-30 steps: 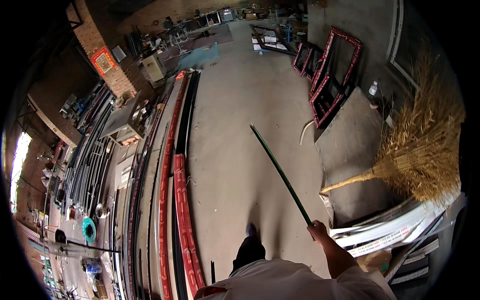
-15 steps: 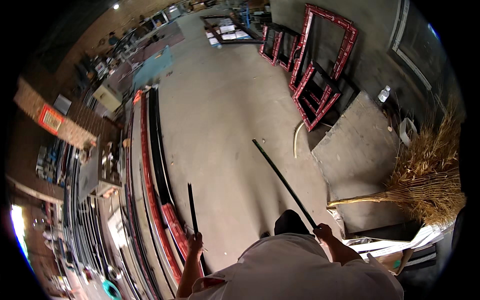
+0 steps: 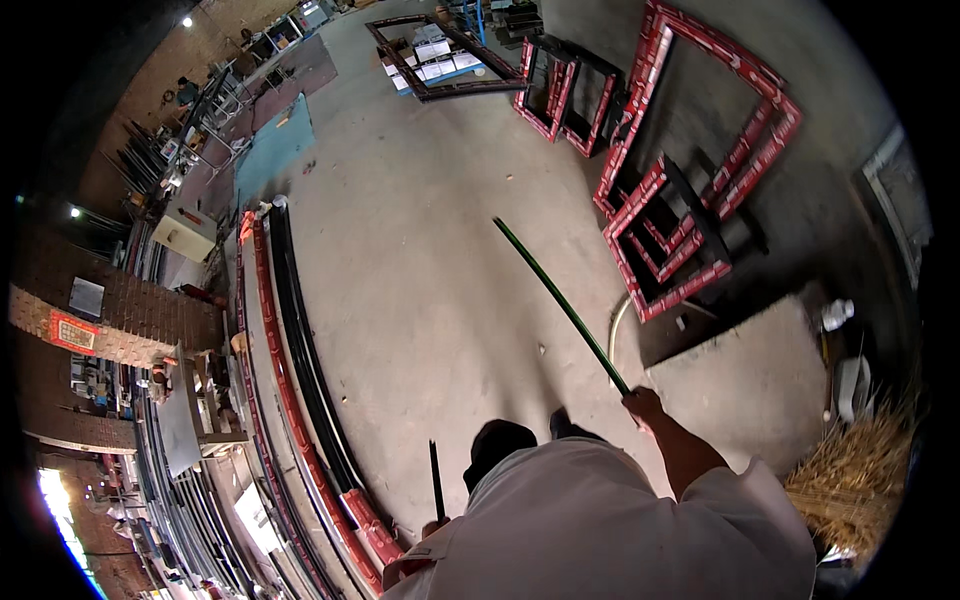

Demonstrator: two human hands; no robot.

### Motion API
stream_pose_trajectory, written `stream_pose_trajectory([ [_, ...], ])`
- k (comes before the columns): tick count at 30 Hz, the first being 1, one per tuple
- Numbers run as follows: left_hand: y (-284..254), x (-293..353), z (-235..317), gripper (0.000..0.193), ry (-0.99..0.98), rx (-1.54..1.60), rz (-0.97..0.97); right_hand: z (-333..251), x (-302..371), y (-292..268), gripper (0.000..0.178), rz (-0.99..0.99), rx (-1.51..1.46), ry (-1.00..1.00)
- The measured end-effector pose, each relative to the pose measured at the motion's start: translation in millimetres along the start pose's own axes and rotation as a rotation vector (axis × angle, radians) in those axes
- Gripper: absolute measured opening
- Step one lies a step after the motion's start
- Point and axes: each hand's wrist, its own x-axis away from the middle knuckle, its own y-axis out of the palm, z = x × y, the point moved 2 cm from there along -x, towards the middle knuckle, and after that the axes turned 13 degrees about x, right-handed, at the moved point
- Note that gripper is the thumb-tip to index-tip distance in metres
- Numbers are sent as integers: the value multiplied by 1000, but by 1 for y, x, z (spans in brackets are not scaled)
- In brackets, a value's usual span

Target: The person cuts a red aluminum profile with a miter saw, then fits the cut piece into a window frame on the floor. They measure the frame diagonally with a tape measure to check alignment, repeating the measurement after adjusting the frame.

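Two-handed hold over a grey floor [image 3: 430, 220]

Noon pointed straight ahead of the wearer, whose pale shirt [image 3: 610, 520] filled the bottom edge. At about 1 o'clock, the right hand [image 3: 643, 405] was closed around the near end of a long dark-green rod [image 3: 565, 307], which slanted away toward 11 o'clock, above the floor. At 9 o'clock, the left hand [image 3: 431, 527], mostly hidden by the shirt, was wrapped around the lower part of a short black rod [image 3: 436, 480] that pointed to 12. The two rods were well apart. Farther off at 1 o'clock, several red-wrapped frames [image 3: 637, 195] stood tilted near the dark wall [image 3: 590, 30]. A flat grey slab [image 3: 750, 385] showed at 2 o'clock, with the bristles of a straw broom [image 3: 850, 485] at 3. At 10 o'clock, a long red bar [image 3: 285, 365] ran alongside long black bars [image 3: 312, 370], all stretching away from the wearer.
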Motion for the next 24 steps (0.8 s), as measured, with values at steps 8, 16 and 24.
stream_pose_trajectory([
  [8,-77,-198,152,59,-6,-4,-18,-302,-193,-112,26,209,-152,-246],
  [16,-255,-425,503,58,303,4,113,-390,-244,-94,30,143,-112,158],
  [24,-332,-584,854,61,669,-29,126,-443,-350,-93,21,16,-206,406],
])
